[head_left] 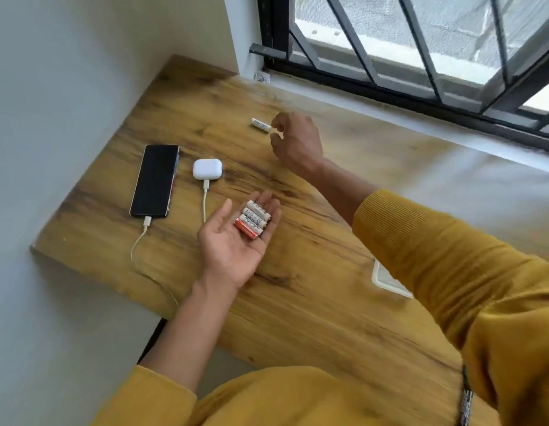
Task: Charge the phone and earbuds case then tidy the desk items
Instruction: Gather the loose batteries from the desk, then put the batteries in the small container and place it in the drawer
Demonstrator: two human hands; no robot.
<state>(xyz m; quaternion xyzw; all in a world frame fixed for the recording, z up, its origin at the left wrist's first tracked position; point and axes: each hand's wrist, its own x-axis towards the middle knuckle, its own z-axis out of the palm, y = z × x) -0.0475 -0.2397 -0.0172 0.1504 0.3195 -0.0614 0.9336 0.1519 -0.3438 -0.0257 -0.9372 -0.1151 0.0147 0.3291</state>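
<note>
Black phone [155,180], cabled, lies near my surface's [313,302] left edge; white glossy earbuds case [207,169] just beside it, plugged. My left hand [233,241], spread palm-up, carries four cylindrical batteries [254,219]. My right hand [296,139], fingers curled, nears a lone battery [260,124]; bare woodgrain around.

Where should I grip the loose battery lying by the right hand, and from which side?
Pinch the loose battery across its round middle, thumb and finger on its two long sides, coming from above. It lies flat on the desk, one end toward the right hand, so the ends give little hold. The left hand already cradles other batteries.
</note>
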